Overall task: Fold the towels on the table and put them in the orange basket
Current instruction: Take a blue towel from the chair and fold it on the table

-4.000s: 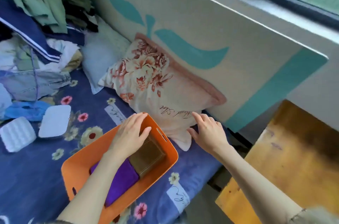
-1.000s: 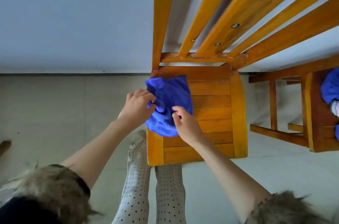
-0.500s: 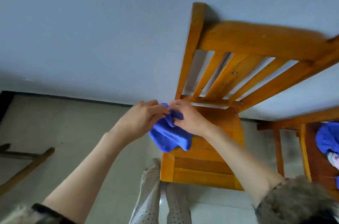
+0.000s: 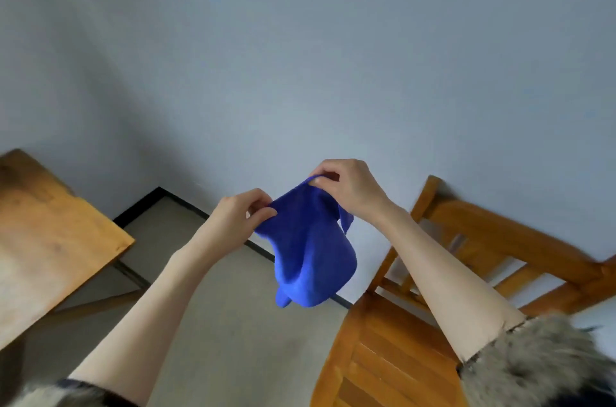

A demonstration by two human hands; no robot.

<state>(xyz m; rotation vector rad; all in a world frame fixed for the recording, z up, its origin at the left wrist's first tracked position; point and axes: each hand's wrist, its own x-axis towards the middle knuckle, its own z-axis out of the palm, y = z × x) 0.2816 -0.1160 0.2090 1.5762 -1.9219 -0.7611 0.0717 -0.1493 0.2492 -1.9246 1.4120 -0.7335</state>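
Nearest the camera, two bare forearms reach up from furry sleeve cuffs [image 4: 546,360], and below the right arm stands a slatted wooden chair [image 4: 396,350], its seat bare where it shows. Further out, the left hand [image 4: 238,218] pinches one top corner of a blue towel [image 4: 308,256] between thumb and fingertips, and the right hand [image 4: 348,186] pinches the other end of that top edge, a little higher. The towel hangs in the air between them, clear of the chair and of the wooden table [image 4: 46,233] at the left, its lower part loose and bunched, one corner curled under at the bottom. Beyond are the pale floor, a dark skirting strip and a plain grey-blue wall. As for progress, this towel looks to be only at the start of its handling: held up by the top edge for spreading, with no crease yet made. What is left for it, by my reading, is to straighten it, fold it and carry it to the orange basket, which is not in view here; whether other towels wait cannot be told from this view.
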